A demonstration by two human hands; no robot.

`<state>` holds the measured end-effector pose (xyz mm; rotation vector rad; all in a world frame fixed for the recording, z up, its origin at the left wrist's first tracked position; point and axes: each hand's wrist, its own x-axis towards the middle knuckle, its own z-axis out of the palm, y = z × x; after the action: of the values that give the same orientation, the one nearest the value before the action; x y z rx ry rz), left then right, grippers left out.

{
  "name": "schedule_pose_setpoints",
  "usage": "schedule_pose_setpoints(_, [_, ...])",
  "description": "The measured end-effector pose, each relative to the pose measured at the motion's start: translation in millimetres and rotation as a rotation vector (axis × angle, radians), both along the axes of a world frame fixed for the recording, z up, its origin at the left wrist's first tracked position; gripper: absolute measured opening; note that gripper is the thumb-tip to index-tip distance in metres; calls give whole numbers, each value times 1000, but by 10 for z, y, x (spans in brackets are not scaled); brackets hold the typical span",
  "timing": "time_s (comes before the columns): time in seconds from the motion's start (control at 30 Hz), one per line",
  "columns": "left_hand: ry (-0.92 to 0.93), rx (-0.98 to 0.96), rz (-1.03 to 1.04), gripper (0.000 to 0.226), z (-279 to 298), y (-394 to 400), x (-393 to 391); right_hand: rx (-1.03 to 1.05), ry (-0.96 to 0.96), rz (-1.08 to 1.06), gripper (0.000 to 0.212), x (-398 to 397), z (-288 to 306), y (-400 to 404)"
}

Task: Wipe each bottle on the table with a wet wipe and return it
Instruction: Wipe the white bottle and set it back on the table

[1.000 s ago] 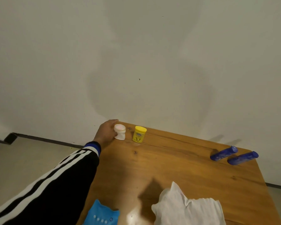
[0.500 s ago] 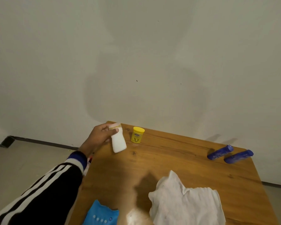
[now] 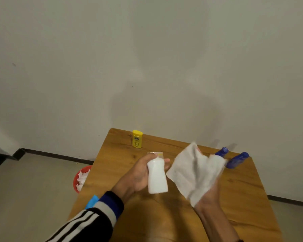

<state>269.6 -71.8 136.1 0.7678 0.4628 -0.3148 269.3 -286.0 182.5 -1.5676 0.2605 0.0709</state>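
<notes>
My left hand (image 3: 138, 175) grips a white bottle (image 3: 157, 179) above the middle of the wooden table (image 3: 243, 198). Just to its right, my right hand (image 3: 208, 198) holds an unfolded white wet wipe (image 3: 194, 172), which drapes over the fingers and is slightly blurred. The wipe and the white bottle are close but apart. A small yellow bottle (image 3: 137, 138) stands upright near the table's far left corner. Two blue bottles (image 3: 221, 152) (image 3: 237, 160) lie on their sides at the far right, partly hidden behind the wipe.
A red bin (image 3: 79, 179) with crumpled white wipes sits on the floor left of the table. A blue wipe packet (image 3: 92, 201) peeks out beside my left sleeve. The wall rises right behind the table's far edge.
My left hand lifted the white bottle from the far left corner and brought it toward me. My right hand picked the wipe up off the table and raised it beside the bottle.
</notes>
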Motion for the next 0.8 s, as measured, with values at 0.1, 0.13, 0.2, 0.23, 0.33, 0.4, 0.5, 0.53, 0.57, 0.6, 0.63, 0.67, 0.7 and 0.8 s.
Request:
schedule_pose_setpoints(0.1, [-64,-93,-56,50,183,-551,-72,-354,-302,416,35,-102,223,226])
schedule_pose_setpoints(0.13, [-80,-135,-86,44,245,-670,-87,-519,-405,584,46,-156,138,232])
schedule_pose_setpoints(0.2, [-101,-174,-97,37,357,-881,-99,-789,-610,588,62,-164,20,10])
schedule_pose_setpoints(0.23, [-109,-194,-99,39,389,-945,-108,-840,-601,601,63,-188,5,-96])
schedule_pose_setpoints(0.33, [-82,-228,-111,62,503,-1068,-164,-1033,-636,671,63,-384,-21,-265])
schedule_pose_setpoints(0.4, [-54,-172,-96,70,524,-1121,-177,-1178,-681,676,61,-508,22,-388])
schedule_pose_setpoints(0.5, [-8,-141,-52,75,572,-1158,-186,-1263,-815,727,55,-668,-2,-512])
schedule_pose_setpoints(0.53, [-21,-140,-38,76,573,-1156,-189,-1289,-837,747,54,-699,-2,-544])
schedule_pose_setpoints(0.57, [-38,-139,-21,76,574,-1159,-196,-1306,-844,754,56,-707,14,-560])
schedule_pose_setpoints(0.6, [-54,-144,-8,73,588,-1165,-210,-1317,-846,765,60,-695,40,-566])
schedule_pose_setpoints(0.63, [-66,-142,-13,70,595,-1178,-224,-1327,-847,775,66,-673,73,-556])
schedule_pose_setpoints(0.67, [-73,-138,-31,67,603,-1193,-242,-1328,-842,799,71,-649,123,-533])
schedule_pose_setpoints(0.7, [-81,-131,-49,66,610,-1201,-261,-1319,-851,815,74,-612,168,-502])
schedule_pose_setpoints(0.8, [-131,-152,-112,81,639,-1118,-315,-1301,-885,869,83,-460,287,-386])
